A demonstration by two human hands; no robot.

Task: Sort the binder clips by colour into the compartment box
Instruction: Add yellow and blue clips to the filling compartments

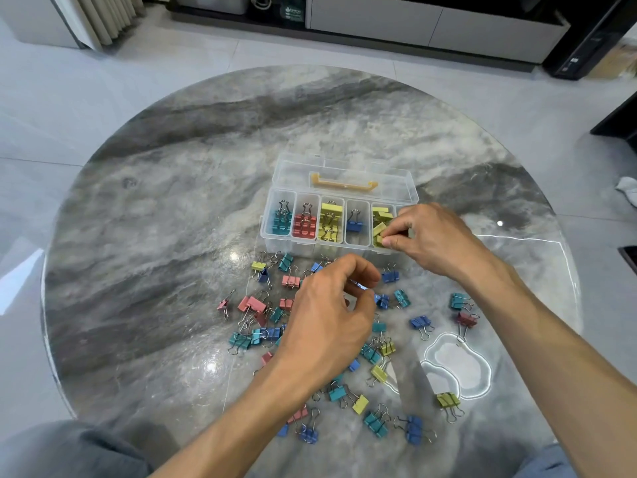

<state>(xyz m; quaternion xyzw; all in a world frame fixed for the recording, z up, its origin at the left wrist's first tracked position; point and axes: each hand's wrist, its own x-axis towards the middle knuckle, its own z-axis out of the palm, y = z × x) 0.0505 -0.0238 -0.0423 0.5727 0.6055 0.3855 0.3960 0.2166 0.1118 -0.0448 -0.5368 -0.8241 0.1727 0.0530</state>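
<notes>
A round marble table [165, 208] has bare surface to the left and beyond the clear compartment box [339, 219]. Loose binder clips [375, 422] lie scattered before it. The right hand [431, 236] pinches a yellow-green clip [379, 240] over a right-side compartment. The left hand [331, 319], fingers curled, pinches a blue clip [358, 285].

Two bare forearms in shot, no sleeves, no watch, no rings on the left hand [327, 315] or the right hand [434, 236]. Short, plain fingernails. Down low, grey-blue fabric trousers [69, 450] over both knees, softly creased.
</notes>
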